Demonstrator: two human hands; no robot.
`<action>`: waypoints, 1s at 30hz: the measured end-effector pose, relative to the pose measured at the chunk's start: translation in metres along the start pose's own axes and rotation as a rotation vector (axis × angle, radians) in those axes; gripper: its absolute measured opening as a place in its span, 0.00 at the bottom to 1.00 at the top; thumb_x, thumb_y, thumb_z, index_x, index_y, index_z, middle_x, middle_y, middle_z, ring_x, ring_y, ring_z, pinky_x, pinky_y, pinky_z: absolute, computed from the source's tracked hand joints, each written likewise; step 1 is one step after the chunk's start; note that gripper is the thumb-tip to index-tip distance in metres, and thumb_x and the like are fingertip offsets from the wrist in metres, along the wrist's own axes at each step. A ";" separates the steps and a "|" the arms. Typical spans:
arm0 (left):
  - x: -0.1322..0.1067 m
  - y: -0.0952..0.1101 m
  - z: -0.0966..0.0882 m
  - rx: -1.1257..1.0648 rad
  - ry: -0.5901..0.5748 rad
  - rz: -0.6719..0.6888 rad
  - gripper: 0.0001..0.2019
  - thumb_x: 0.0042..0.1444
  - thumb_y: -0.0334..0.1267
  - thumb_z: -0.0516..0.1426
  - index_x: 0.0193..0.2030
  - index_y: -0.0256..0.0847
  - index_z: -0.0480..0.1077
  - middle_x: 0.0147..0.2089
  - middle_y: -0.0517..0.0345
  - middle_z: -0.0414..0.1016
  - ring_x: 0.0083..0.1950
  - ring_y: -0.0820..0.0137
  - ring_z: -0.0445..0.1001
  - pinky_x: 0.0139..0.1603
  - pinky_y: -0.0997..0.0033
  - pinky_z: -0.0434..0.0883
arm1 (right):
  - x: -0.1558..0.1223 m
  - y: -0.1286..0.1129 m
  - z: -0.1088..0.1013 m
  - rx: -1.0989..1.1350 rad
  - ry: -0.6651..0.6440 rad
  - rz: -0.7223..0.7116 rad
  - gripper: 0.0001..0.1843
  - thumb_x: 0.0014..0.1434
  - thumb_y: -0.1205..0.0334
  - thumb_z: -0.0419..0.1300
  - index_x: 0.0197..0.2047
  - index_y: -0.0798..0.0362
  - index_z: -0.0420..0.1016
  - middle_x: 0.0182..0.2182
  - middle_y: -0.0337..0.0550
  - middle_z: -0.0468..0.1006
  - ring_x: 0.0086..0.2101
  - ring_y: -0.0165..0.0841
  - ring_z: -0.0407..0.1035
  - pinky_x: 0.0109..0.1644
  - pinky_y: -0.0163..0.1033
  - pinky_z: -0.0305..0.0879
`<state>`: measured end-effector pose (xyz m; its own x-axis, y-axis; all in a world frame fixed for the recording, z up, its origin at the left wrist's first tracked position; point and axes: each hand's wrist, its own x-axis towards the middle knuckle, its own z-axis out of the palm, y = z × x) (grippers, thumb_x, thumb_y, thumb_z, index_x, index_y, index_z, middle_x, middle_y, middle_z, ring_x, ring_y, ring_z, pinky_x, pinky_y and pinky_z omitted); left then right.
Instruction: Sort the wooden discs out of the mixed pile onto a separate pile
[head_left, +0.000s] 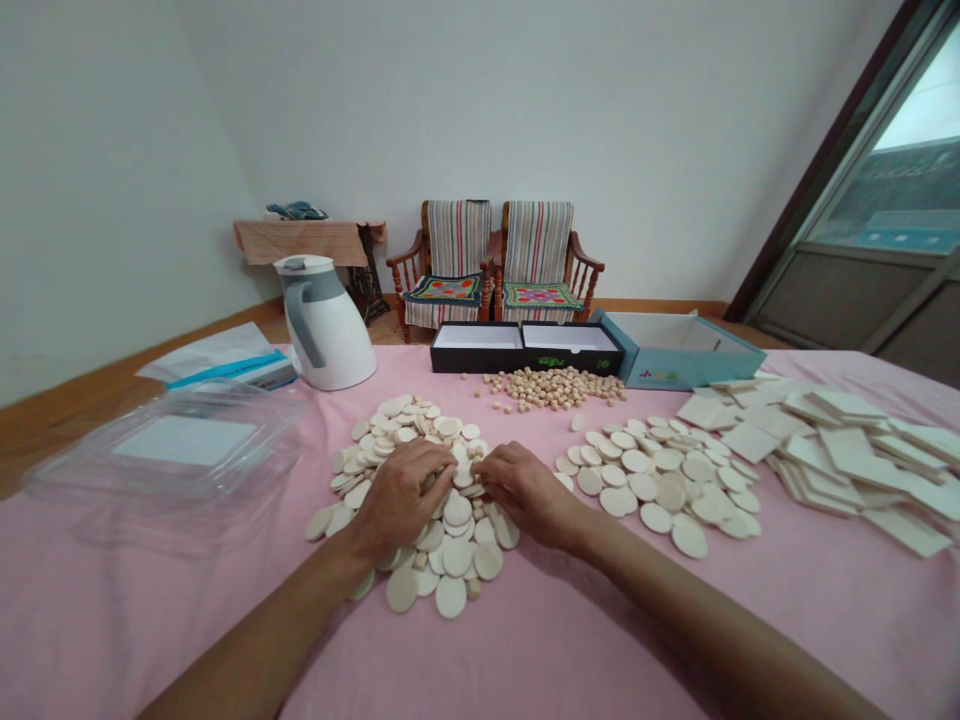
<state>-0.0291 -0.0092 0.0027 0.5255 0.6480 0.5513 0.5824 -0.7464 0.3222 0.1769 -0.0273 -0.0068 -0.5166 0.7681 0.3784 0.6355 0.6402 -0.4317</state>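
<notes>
A heap of pale round wooden discs (409, 440) lies on the pink tablecloth (525, 640) in front of me. My left hand (401, 497) rests on top of the heap, fingers curled and pressed on the discs. Just to its right, my right hand (525, 490) meets it, fingertips bunched and pinching at the discs in the middle of the heap. What the fingers hold is hidden. A second heap of round discs (660, 480) lies further right, apart from both hands.
Small wooden beads (551, 388) lie behind the heaps, before two black boxes (525, 347) and a blue box (675, 350). Square wooden tiles (840, 450) fill the right. A clear plastic container (165, 450) and white kettle (322, 322) stand left. Two striped chairs (495, 265) stand by the wall.
</notes>
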 end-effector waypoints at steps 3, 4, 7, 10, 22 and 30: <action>0.000 -0.001 0.000 0.005 0.005 0.001 0.07 0.60 0.33 0.53 0.38 0.40 0.72 0.38 0.54 0.76 0.42 0.66 0.72 0.46 0.62 0.68 | 0.000 0.009 -0.006 0.026 0.068 0.082 0.14 0.57 0.75 0.51 0.41 0.55 0.75 0.34 0.46 0.75 0.38 0.33 0.66 0.42 0.36 0.61; 0.000 -0.002 0.000 0.006 0.004 -0.001 0.07 0.60 0.34 0.53 0.38 0.40 0.72 0.38 0.54 0.76 0.42 0.66 0.72 0.46 0.62 0.68 | -0.001 0.013 -0.011 0.022 0.088 0.122 0.15 0.56 0.76 0.51 0.40 0.55 0.75 0.34 0.46 0.75 0.37 0.33 0.66 0.41 0.36 0.61; -0.001 -0.003 0.001 0.009 0.006 -0.007 0.07 0.60 0.34 0.53 0.38 0.39 0.72 0.38 0.54 0.76 0.43 0.66 0.72 0.46 0.62 0.68 | -0.004 0.023 -0.030 -0.068 0.055 0.294 0.15 0.51 0.77 0.51 0.35 0.55 0.77 0.32 0.45 0.77 0.34 0.32 0.68 0.39 0.36 0.60; 0.000 -0.003 0.002 0.017 0.016 0.000 0.07 0.60 0.34 0.53 0.38 0.39 0.72 0.38 0.54 0.76 0.42 0.66 0.72 0.46 0.63 0.68 | -0.007 0.032 -0.041 -0.247 -0.016 0.418 0.13 0.50 0.75 0.53 0.32 0.55 0.78 0.30 0.48 0.78 0.34 0.36 0.68 0.39 0.40 0.60; 0.000 -0.001 0.001 0.026 0.010 0.001 0.07 0.59 0.33 0.53 0.38 0.40 0.73 0.38 0.54 0.76 0.42 0.66 0.72 0.46 0.63 0.69 | 0.002 0.021 0.010 -0.122 -0.029 0.187 0.15 0.54 0.69 0.55 0.46 0.55 0.69 0.40 0.48 0.73 0.43 0.37 0.62 0.47 0.41 0.56; 0.001 0.001 0.000 0.021 0.024 0.013 0.07 0.59 0.33 0.53 0.37 0.40 0.73 0.37 0.54 0.76 0.41 0.66 0.73 0.45 0.64 0.69 | 0.003 0.024 0.013 -0.070 0.075 0.210 0.17 0.52 0.72 0.54 0.46 0.55 0.71 0.39 0.47 0.70 0.42 0.36 0.61 0.46 0.40 0.56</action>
<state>-0.0280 -0.0092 0.0033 0.5181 0.6346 0.5735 0.5890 -0.7509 0.2987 0.1838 -0.0096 -0.0265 -0.3267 0.8792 0.3468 0.7640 0.4617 -0.4507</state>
